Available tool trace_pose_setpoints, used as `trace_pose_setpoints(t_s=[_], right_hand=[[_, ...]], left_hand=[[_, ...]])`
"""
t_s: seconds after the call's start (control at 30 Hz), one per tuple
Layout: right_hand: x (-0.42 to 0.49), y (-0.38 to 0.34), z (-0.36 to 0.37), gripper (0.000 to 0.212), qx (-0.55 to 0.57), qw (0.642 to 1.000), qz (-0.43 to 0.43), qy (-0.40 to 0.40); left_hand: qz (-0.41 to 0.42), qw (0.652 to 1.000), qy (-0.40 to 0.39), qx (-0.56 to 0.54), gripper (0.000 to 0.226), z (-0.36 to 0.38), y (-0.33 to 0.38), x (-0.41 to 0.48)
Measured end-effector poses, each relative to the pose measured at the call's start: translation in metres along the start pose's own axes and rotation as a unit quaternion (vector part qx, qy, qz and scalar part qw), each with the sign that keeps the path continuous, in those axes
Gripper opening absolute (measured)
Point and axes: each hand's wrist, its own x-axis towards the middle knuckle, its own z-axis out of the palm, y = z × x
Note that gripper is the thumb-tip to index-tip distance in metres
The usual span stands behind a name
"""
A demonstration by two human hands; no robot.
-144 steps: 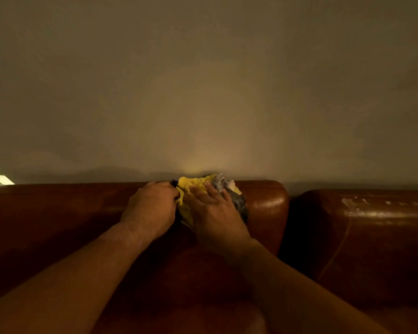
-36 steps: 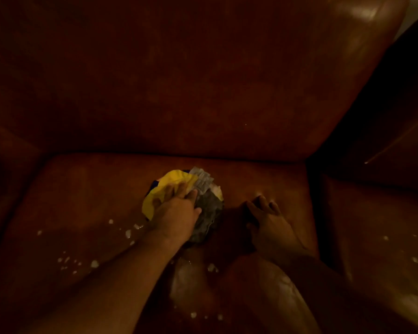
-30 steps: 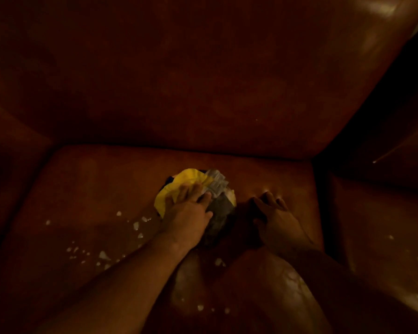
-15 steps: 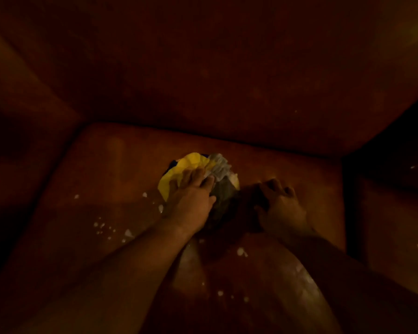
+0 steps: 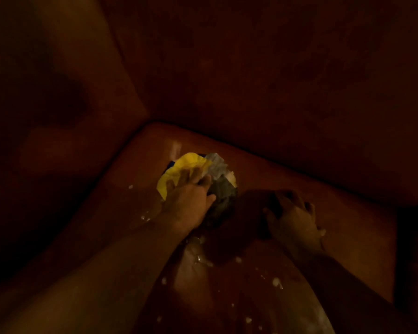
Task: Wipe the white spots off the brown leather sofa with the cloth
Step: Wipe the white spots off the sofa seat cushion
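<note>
While L hand point(image 5: 188, 203) presses crumpled yellow-grey cloth point(image 5: 217, 169), fingers point(image 5: 185, 175) flat, R hand point(image 5: 296, 220) empty, relaxed on sofa point(image 5: 311, 174)

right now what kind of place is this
Likely a dim living room or lounge: a brown leather sofa fills the view, and the left hand presses a cloth on it among white spots.

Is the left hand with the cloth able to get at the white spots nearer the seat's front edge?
Probably yes: the left hand presses the cloth on the same seat cushion, and the white spots lie on bare leather nearer the person, nothing covering them.
</note>
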Motion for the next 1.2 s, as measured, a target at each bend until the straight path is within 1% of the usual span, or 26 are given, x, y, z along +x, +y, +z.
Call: trace_pose_setpoints(t_s=[0.07, 0.1, 0.17, 0.27, 0.33, 0.4, 0.47, 0.53, 0.6, 0.67, 0.8, 0.83, 0.9, 1.0, 1.1, 1.2], right_hand=[[-0.001, -0.015, 0.005, 0.059, -0.008, 1.000, -0.021, 0.000], [-0.003, -0.019, 0.007, 0.060, -0.009, 1.000, -0.022, -0.002], [-0.004, -0.022, 0.012, 0.064, -0.020, 0.999, -0.022, -0.016], [0.001, -0.018, 0.015, 0.065, -0.048, 0.998, -0.038, -0.029], [0.005, -0.023, 0.015, 0.061, -0.040, 0.998, -0.037, -0.019], [0.003, -0.037, 0.019, 0.061, -0.032, 0.999, -0.044, -0.004], [-0.003, -0.054, 0.026, 0.064, -0.044, 0.997, -0.064, -0.001], [-0.009, -0.062, 0.032, 0.066, -0.070, 0.994, -0.078, -0.015], [-0.009, -0.060, 0.033, 0.066, -0.082, 0.992, -0.088, -0.033], [-0.006, -0.057, 0.032, 0.066, -0.085, 0.991, -0.093, -0.040], [-0.001, -0.064, 0.027, 0.062, -0.083, 0.991, -0.088, -0.051], [0.000, -0.067, 0.025, 0.060, -0.079, 0.991, -0.097, -0.047], [0.000, -0.071, 0.022, 0.057, -0.072, 0.990, -0.120, -0.029], [-0.010, -0.068, 0.029, 0.063, -0.080, 0.986, -0.142, -0.045], [-0.014, -0.059, 0.039, 0.066, -0.100, 0.984, -0.136, -0.060], [-0.011, -0.056, 0.045, 0.065, -0.109, 0.984, -0.133, -0.054]], left_hand=[[0.025, 0.999, -0.027, -0.010, 0.059, -0.001, -0.022, -0.016], [0.025, 0.999, -0.035, -0.004, 0.059, -0.001, -0.036, -0.022], [-0.005, 1.000, -0.029, 0.010, 0.059, -0.003, -0.068, -0.031], [-0.080, 0.997, -0.002, 0.007, 0.059, -0.009, -0.105, -0.031], [-0.108, 0.994, 0.009, -0.011, 0.058, -0.009, -0.101, -0.030], [-0.112, 0.993, 0.017, -0.025, 0.056, -0.006, -0.082, -0.037], [-0.083, 0.996, 0.006, -0.027, 0.057, 0.000, -0.075, -0.052], [-0.059, 0.998, -0.024, -0.016, 0.059, 0.002, -0.086, -0.068], [-0.054, 0.998, -0.044, -0.003, 0.060, -0.003, -0.099, -0.077], [-0.065, 0.997, -0.045, -0.014, 0.061, -0.008, -0.102, -0.075], [-0.118, 0.991, -0.002, -0.060, 0.058, -0.009, -0.076, -0.064], [-0.115, 0.992, -0.001, -0.055, 0.056, -0.005, -0.069, -0.067], [-0.075, 0.997, -0.012, -0.026, 0.056, 0.005, -0.063, -0.081], [-0.035, 0.997, -0.062, -0.009, 0.058, 0.014, -0.075, -0.107], [-0.045, 0.995, -0.089, 0.009, 0.061, 0.011, -0.090, -0.118], [-0.076, 0.994, -0.074, 0.003, 0.063, 0.007, -0.085, -0.107]])
